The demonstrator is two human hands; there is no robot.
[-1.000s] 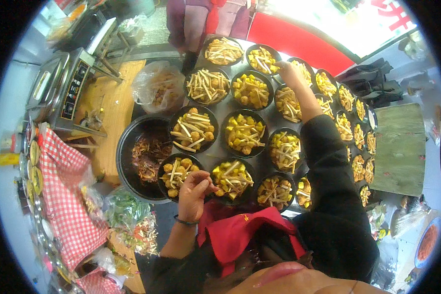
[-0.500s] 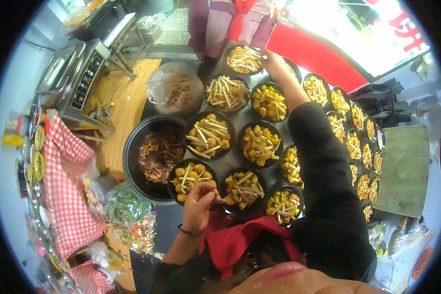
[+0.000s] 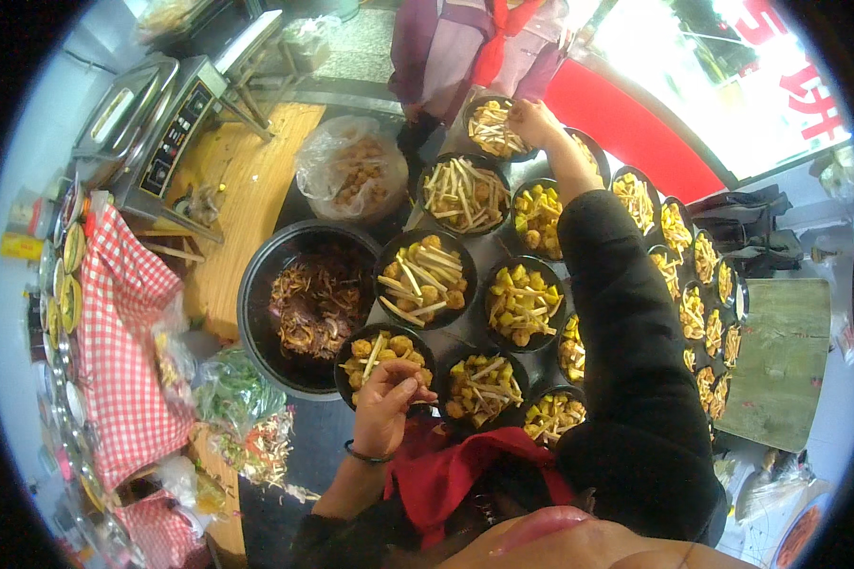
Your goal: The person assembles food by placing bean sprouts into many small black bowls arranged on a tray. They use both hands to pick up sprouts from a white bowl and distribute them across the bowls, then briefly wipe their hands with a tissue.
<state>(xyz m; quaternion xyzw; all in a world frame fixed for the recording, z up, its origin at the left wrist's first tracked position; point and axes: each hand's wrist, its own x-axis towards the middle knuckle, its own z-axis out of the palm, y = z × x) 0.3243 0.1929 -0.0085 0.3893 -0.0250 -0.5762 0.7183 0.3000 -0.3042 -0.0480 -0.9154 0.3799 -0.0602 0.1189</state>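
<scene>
My right hand (image 3: 538, 128) reaches to the far end of the table, its fingers bent and closed at the pale strips in the far black bowl (image 3: 495, 127). What its fingertips hold is hidden. My left hand (image 3: 389, 410) hovers at the near edge of another black bowl (image 3: 362, 353) with golden balls and a few strips; its fingers are curled together, and anything inside them is out of sight. Between the hands stand several more black bowls, among them one with long pale strips (image 3: 427, 280) and one with yellow chunks (image 3: 525, 305).
A large black tub (image 3: 256, 337) of dark brown shreds stands left of the bowls. Behind it is a clear bag (image 3: 351, 175) of brown pieces. More filled bowls (image 3: 674, 232) line the right. A person in an apron (image 3: 465, 47) stands across the table.
The view has shifted a little, so the bowls sit further right. My right hand has turned its fingers down onto the strips in the far bowl. The left hand stays curled.
</scene>
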